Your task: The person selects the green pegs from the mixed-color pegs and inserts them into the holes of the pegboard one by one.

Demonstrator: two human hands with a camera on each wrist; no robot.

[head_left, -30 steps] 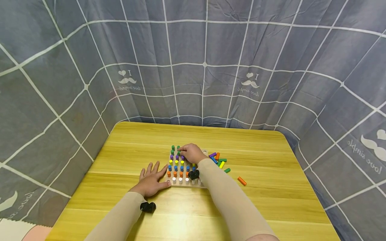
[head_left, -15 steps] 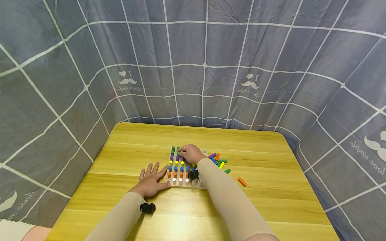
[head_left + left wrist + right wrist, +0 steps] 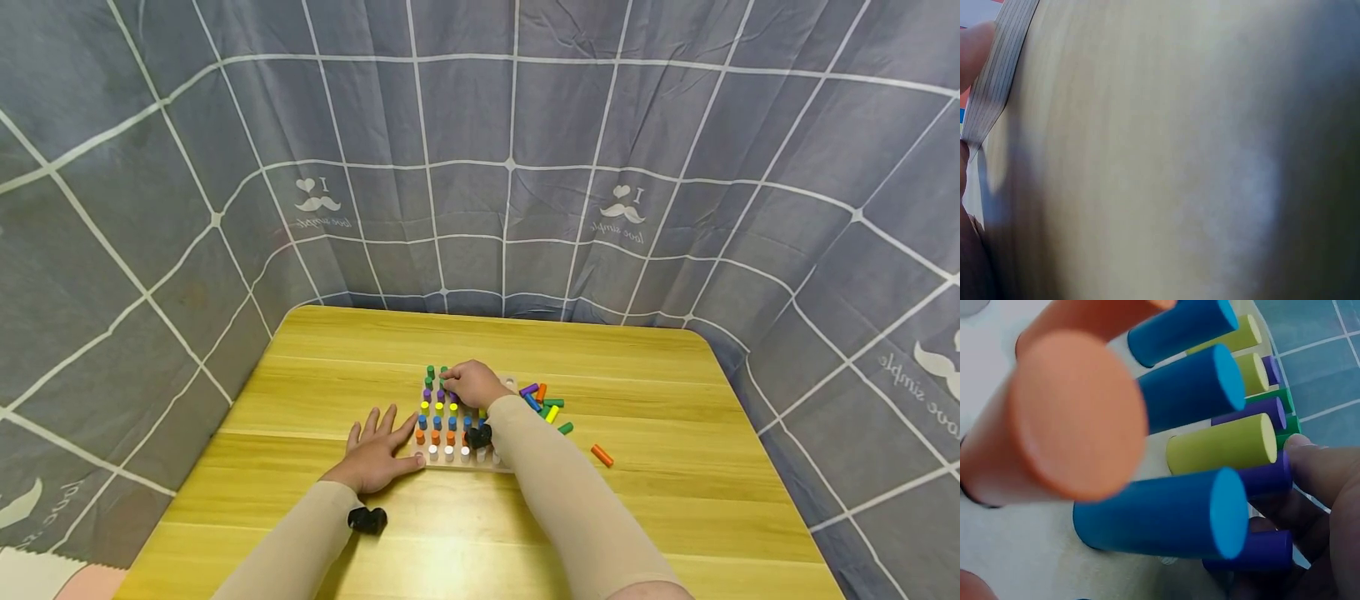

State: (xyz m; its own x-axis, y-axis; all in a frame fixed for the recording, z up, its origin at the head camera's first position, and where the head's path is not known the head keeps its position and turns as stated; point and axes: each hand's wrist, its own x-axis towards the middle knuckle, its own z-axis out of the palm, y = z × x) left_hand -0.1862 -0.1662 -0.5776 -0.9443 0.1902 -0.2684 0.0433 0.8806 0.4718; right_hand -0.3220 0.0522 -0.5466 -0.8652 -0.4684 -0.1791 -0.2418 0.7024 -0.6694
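Left hand: spread, thumb at near-left corner of pale wooden pegboard
Right hand: seemingly pinching green cylindrical peg near far-left corner
Peg step: probably seating; next likely needs straight downward push

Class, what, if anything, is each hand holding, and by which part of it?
The right hand appears to pinch a green peg near its upper end; the left hand, fingers spread, holds nothing.

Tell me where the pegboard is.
In the head view, the pegboard lies on the table between the left hand and loose pegs at right, partly under the right hand.
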